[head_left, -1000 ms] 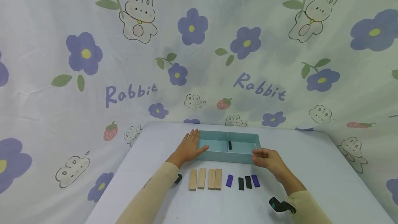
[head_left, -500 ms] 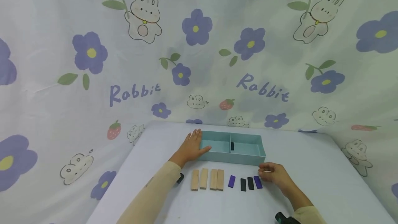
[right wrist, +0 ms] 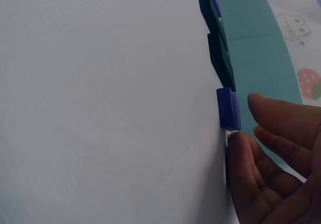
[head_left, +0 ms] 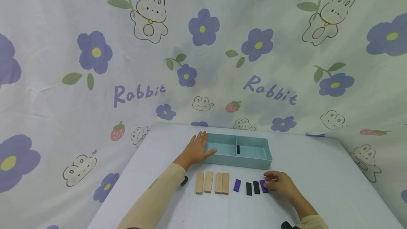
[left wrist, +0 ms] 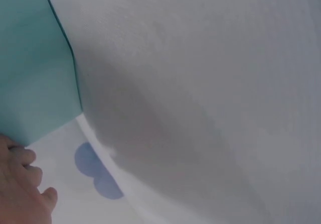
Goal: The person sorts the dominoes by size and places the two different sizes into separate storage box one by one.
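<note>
My left hand (head_left: 194, 150) lies over the left end of a light teal divided box (head_left: 240, 162), fingers extended, thumb over the front rim. In the left wrist view, part of the hand (left wrist: 22, 184) shows at the box's edge. A small black block (head_left: 238, 149) is in the right compartment, by the divider. My right hand (head_left: 283, 185) is at the rightmost purple block (head_left: 263, 186). The right wrist view has thumb and forefinger spread apart around this purple block (right wrist: 228, 109), not pinching it. Left of it lie two black blocks (head_left: 256, 187) and another purple block (head_left: 237, 185).
Several pale wooden blocks (head_left: 208, 182) lie in front of the box, left of the coloured ones. A white cloth covers the table (head_left: 318, 172). Behind it hangs a curtain (head_left: 178, 91) printed with rabbits and flowers.
My right hand has left the box's right end and come down toward me to the rightmost purple block. My left hand has stayed on the box. The view has shifted slightly.
</note>
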